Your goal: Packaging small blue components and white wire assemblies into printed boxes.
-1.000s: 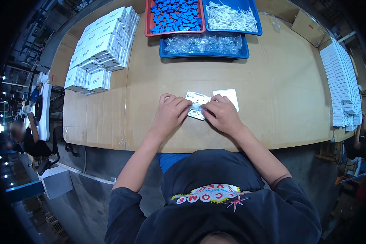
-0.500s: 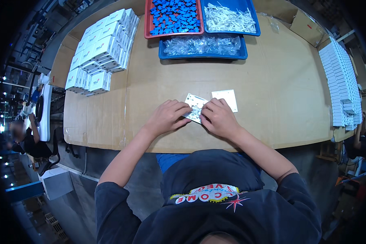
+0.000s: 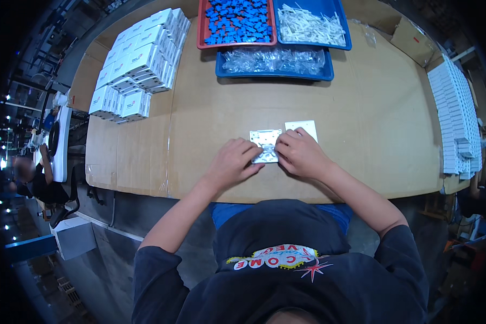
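Observation:
Flat on the cardboard-covered table, a small white square plastic base lies between my hands, its inner side with small fittings facing up. My left hand grips its left edge, fingers bent at the rim. On the opposite side my right hand has its fingertips pinched at the right part of the base. Something shiny and crinkled, perhaps a clear bag, shows in the middle of it, partly hidden by the fingers. Just beyond my right hand lies a flat white square cover, partly covered by that hand.
At the far side stand a red tray of blue clips, a blue tray of white sticks and another blue tray of clear bags. White boxes are stacked far left, white pieces at right. A person sits far left.
The white base has turned from a slant to nearly square with me. Both hands have shifted slightly nearer and stay at its sides.

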Tool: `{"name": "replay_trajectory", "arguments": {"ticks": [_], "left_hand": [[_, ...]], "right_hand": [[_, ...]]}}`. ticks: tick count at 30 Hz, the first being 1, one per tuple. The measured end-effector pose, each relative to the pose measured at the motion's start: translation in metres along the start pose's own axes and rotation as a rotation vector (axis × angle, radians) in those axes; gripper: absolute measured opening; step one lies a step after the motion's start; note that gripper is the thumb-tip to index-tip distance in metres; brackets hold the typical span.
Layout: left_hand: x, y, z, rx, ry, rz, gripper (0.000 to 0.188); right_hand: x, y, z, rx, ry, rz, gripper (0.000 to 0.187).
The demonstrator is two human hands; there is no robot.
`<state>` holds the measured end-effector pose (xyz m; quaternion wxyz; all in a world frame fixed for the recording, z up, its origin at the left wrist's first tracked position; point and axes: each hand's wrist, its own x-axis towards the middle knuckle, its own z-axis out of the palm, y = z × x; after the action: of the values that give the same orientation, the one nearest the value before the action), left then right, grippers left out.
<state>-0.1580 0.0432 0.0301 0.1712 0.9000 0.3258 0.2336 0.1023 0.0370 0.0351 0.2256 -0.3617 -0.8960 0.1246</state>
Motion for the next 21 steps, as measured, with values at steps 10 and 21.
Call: {"name": "replay_trajectory", "arguments": {"ticks": [10, 21], "left_hand": [[-0.010, 0.028, 0.014, -0.047, 0.124, -0.119, 0.035], [-0.011, 0.026, 0.025, -0.045, 0.156, -0.369, 0.082]], "right_hand": [[0.000, -0.004, -0.025, 0.026, -0.135, -0.020, 0.010], [0.150, 0.076, -0.099, 0.235, 0.023, 0.082, 0.023]]}}
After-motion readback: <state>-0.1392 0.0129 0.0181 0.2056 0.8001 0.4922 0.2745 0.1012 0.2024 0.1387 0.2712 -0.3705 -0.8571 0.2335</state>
